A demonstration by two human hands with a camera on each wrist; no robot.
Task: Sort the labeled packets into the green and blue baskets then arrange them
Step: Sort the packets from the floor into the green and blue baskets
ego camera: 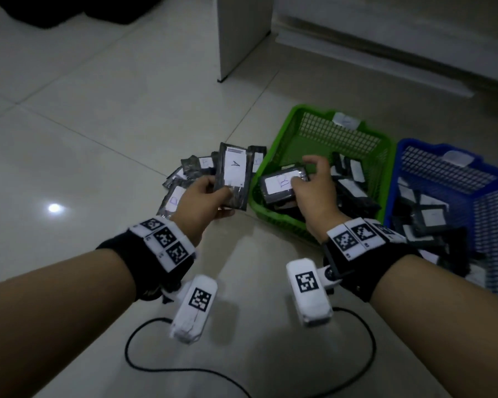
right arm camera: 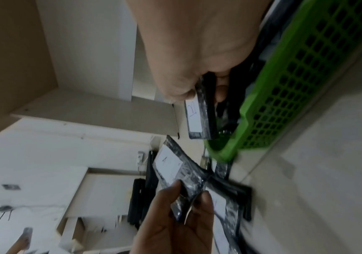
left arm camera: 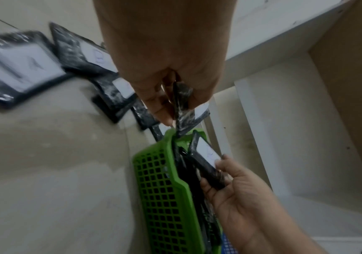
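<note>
My left hand [ego camera: 204, 193] pinches the lower end of a black packet labelled A [ego camera: 235, 175], held upright above the floor just left of the green basket [ego camera: 288, 133]. My right hand [ego camera: 314, 188] grips a black packet labelled B [ego camera: 279, 186] over the green basket's near left corner. The right wrist view has the B packet [right arm camera: 197, 118] next to the green basket wall [right arm camera: 295, 86] and the A packet [right arm camera: 171, 165] below it. Several labelled packets lie inside the green basket and the blue basket [ego camera: 454, 168]. A loose pile of packets [ego camera: 184, 173] lies on the floor behind my left hand.
The baskets stand side by side on a pale tiled floor [ego camera: 84, 124], green on the left. A white cabinet leg [ego camera: 242, 35] and a skirting board [ego camera: 385, 61] stand behind them. A black cable [ego camera: 161, 366] loops on the floor near my wrists.
</note>
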